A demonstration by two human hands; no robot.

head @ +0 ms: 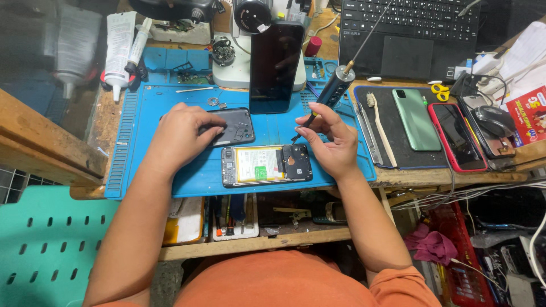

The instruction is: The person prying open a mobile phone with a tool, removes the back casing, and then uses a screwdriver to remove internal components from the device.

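Note:
An opened phone [266, 165] lies on the blue work mat [170, 182], its battery and circuit board showing. My right hand [330, 142] grips an electric screwdriver [333, 91] like a pen, its tip just above the phone's upper right corner. My left hand [182, 136] rests on a dark back cover [238, 126] lying just beyond the opened phone. A black phone screen [276, 65] stands upright behind them, leaning against a microscope base [233, 68].
A green phone [416, 118] and a red-edged phone [458, 136] lie on a black mat at the right, with a toothbrush [380, 125] beside. A laptop [409, 34] sits at the back. Glue tubes [120, 48] lie back left. A green chair [45, 244] stands at the left.

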